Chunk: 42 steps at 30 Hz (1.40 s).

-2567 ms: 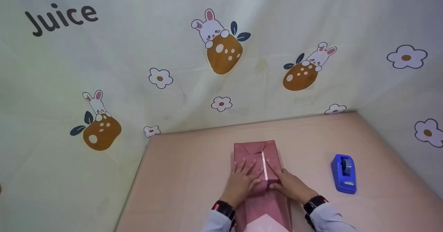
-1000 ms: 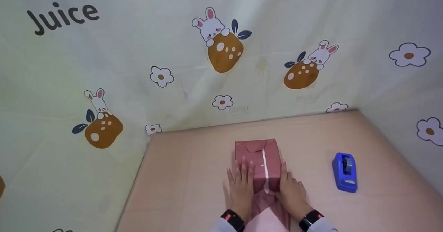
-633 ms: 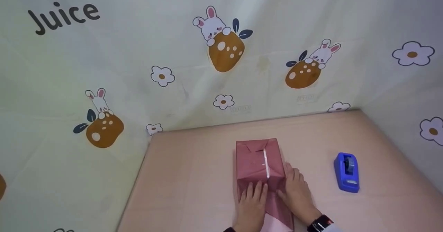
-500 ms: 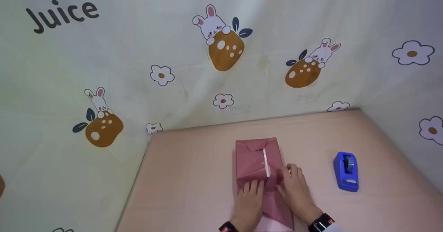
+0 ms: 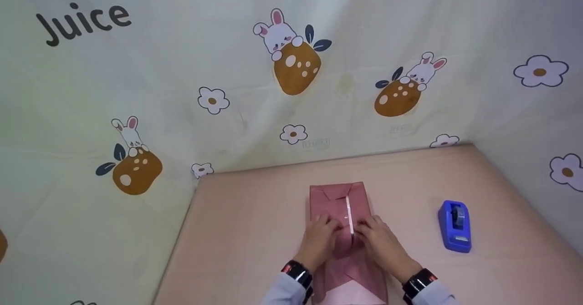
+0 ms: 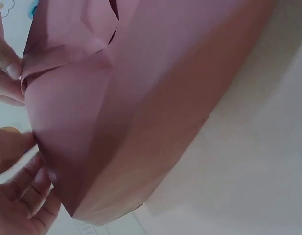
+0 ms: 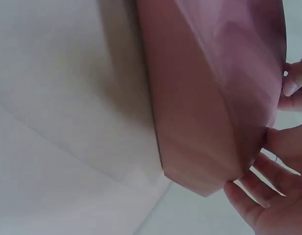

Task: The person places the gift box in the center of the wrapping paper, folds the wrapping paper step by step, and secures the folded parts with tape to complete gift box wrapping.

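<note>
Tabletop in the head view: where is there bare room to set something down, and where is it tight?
The table is bare left of the wrapped box, up to the wall. A bare strip runs behind the box. A narrower gap lies between the box and the tape dispenser. It is crowded at the near end, where the left hand and right hand press the paper.

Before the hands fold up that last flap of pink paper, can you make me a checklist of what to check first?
1. Box sits flat on the table: ok.
2. Far end is already folded shut: ok.
3. Tape strip runs along the top seam: ok.
4. Left hand and right hand both press on the paper at the near end: ok.
5. Near flap is folded up and closed: not ok, it lies flat.
6. Tape dispenser stands close to the right hand: ok; whether tape is pulled out ready: cannot tell.
</note>
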Available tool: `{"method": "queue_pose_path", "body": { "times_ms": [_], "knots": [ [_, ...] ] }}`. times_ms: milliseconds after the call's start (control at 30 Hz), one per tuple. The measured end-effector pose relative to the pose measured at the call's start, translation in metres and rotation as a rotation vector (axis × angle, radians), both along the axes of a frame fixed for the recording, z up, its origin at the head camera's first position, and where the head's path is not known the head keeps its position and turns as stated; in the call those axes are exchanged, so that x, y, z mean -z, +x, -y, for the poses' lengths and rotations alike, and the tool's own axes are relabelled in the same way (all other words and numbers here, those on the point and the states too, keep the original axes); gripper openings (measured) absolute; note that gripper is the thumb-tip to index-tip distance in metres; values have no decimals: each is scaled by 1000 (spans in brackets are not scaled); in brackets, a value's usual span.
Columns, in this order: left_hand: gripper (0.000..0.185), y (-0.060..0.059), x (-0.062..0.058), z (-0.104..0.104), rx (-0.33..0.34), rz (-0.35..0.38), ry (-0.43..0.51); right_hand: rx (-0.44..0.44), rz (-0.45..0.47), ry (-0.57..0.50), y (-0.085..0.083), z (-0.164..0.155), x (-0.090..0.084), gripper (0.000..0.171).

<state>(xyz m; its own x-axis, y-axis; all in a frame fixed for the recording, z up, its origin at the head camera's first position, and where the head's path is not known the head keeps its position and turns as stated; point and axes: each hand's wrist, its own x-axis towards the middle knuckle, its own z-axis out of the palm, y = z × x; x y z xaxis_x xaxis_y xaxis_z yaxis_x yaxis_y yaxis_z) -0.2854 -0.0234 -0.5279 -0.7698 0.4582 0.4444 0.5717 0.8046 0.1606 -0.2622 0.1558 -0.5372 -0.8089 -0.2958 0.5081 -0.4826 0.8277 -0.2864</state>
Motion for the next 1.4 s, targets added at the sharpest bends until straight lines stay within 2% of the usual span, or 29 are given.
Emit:
{"method": "queue_pose_path", "body": {
  "times_ms": [133,333,533,633,733,833,1133,1267,1400],
  "knots": [
    [7,0,2,1,30,0,1,40,-25,-25,-2,-2,6,19],
    [16,-2,4,-1,26,-27,-86,117,-12,-82,-3,-3,15,36],
    [27,-6,5,-4,67,-125,-240,189,118,-141,-1,-1,23,63],
    [36,-6,4,-9,85,-88,-295,232,209,-157,1,1,25,73],
    [49,-5,2,-12,95,-4,-328,275,259,-142,3,3,24,78],
    [53,-5,1,-13,103,7,-360,312,277,-98,4,5,22,80],
    [47,-4,9,-12,136,-169,-392,355,244,0,17,9,23,79],
    [44,-1,13,-9,123,-226,-396,316,188,-9,24,9,25,81],
    [30,3,15,-2,120,-323,-316,258,84,-25,29,7,27,79]
  ]
}}
